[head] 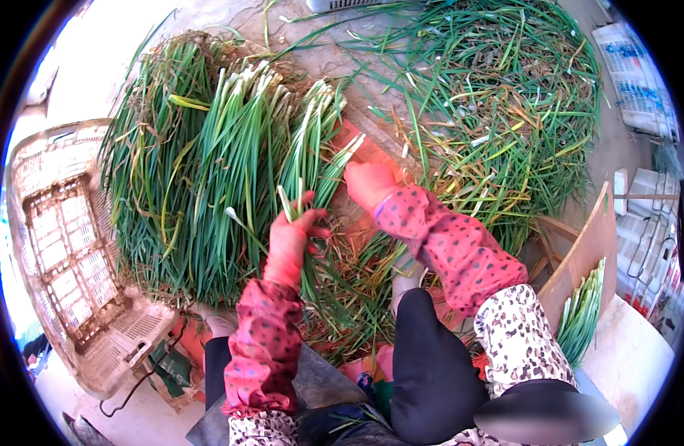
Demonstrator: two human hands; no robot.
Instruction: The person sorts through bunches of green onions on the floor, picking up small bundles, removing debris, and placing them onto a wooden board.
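Note:
My left hand [292, 237], in a pinkish-red glove, holds a few chive-like stalks, their pale ends poking up between thumb and fingers. My right hand [370, 181], gloved alike, is curled beside the pale ends of a small bunch of green stalks [333, 173]; whether it grips anything cannot be told. Just left of that bunch lie more green stalks with pale, trimmed-looking ends [236, 128]. Farther left is a thick pile with brown, withered leaves and roots [152, 122]. Leaves hang below my left hand.
A large heap of loose green and yellowed leaves [509, 100] spreads at the upper right. A dirty plastic crate [105, 340] stands at the left. A bunch of stalks [584, 312] leans on a wooden board [584, 245] at the right. Leaf litter covers the floor between my legs.

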